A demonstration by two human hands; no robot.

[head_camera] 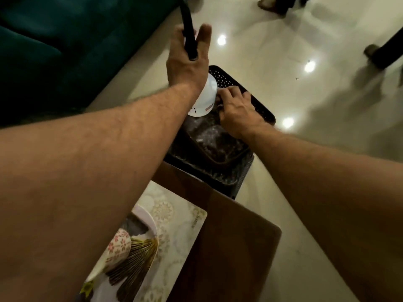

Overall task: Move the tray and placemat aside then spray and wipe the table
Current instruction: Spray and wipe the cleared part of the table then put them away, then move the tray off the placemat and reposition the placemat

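Head view, only view available.

Risk 1: the white spray bottle (204, 99) hangs tilted from the left hand (185, 64) above a dark basket (218, 153) on the floor. Grip is high, at the black trigger head (189, 38), so the body could swing and knock the basket rim or slip if the hold loosens. Judgement only.

Risk 2: placemat (181, 216) and the patterned tray (130, 243) lie on the brown table (235, 240), near corner, not moved aside. Spraying now would likely wet both; sweeping an arm back over them could drag the tray off the edge.

Risk 3: the person leans far out past the table end w/ both arms extended; floor (283, 62) is glossy, spills there = slip hazard.

Left hand: wrapped on the trigger head, black stem passing between the fingers, index finger extended straight and apart from the rest. Not a full fist.

Right hand (236, 112): palm down inside the basket, fingers curled and close together at the bottle's base, touching crinkly contents. Whether it pinches a cloth or just steadies, can't tell; fingertips hidden behind the bottle.

Bottle approx. over the basket's far end, well apart from the table top.
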